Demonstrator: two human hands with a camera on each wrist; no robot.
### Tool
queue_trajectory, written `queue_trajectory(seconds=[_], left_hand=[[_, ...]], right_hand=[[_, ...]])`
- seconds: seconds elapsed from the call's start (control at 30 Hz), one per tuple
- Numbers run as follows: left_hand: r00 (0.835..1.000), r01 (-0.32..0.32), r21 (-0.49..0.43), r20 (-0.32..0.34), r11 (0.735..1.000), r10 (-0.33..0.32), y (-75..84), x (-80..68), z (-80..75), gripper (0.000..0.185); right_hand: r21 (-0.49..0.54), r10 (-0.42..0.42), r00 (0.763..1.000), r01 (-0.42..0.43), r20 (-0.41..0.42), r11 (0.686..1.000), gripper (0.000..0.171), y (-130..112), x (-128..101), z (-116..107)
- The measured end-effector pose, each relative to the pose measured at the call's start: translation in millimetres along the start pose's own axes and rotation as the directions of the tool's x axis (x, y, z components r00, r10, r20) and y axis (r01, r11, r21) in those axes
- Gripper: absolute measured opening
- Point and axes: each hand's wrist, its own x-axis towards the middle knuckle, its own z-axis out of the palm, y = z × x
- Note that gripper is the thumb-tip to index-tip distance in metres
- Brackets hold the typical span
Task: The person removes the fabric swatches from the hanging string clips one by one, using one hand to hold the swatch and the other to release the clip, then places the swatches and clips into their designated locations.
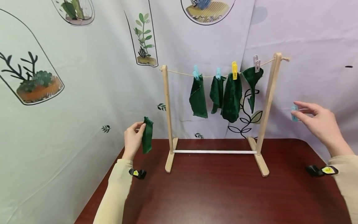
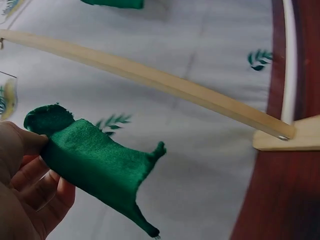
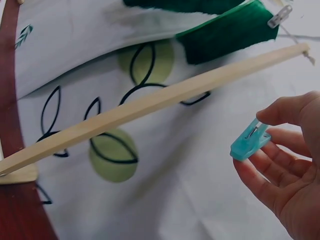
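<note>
Left of the wooden rack (image 1: 168, 109), the left hand (image 1: 132, 140) pinches a small dark green cloth (image 1: 147, 137) by its upper edge, and the cloth hangs down. In the left wrist view that cloth (image 2: 100, 160) looks folded over near the thumb. On the far side, right of the rack, the right hand (image 1: 321, 121) holds a light blue clothespin (image 3: 250, 139) between thumb and fingers. Several green cloths hang from the rack's string (image 1: 181, 73). Blue clothespins (image 1: 196, 73), a yellow clothespin (image 1: 234, 71) and clear clothespins (image 1: 257, 64) sit along it.
The rack's feet (image 1: 258, 160) stand on a dark red-brown table (image 1: 212, 189), joined by a white bar (image 1: 215, 151). Behind hangs a pale curtain (image 1: 112, 77) printed with plants. A black strap device (image 1: 137, 173) is worn on each wrist.
</note>
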Motion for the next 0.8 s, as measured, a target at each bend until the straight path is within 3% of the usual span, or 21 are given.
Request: queue_trajectory(seconds=[0.33, 0.6, 0.8], left_hand=[[0.996, 0.064, 0.041, 0.053, 0.997, -0.066, -34.1, -17.8, 17.0, 0.033], [0.99, 0.103, 0.061, 0.093, 0.993, -0.108, -57.7, -28.2, 31.9, 0.033], [0.984, 0.124, 0.075, 0.12, 0.99, -0.132, -69.0, -34.4, 42.7, 0.03]], right_hand=[[-0.05, 0.022, 0.998, -0.019, 0.06, 0.999, 0.062, 33.5, -23.7, 18.9], [-0.001, -0.026, 0.995, 0.026, 0.097, 1.0, 0.059, 59.8, -36.0, 32.9], [-0.011, -0.01, 0.992, 0.011, 0.127, 1.0, 0.059, 74.1, -55.6, 49.1]])
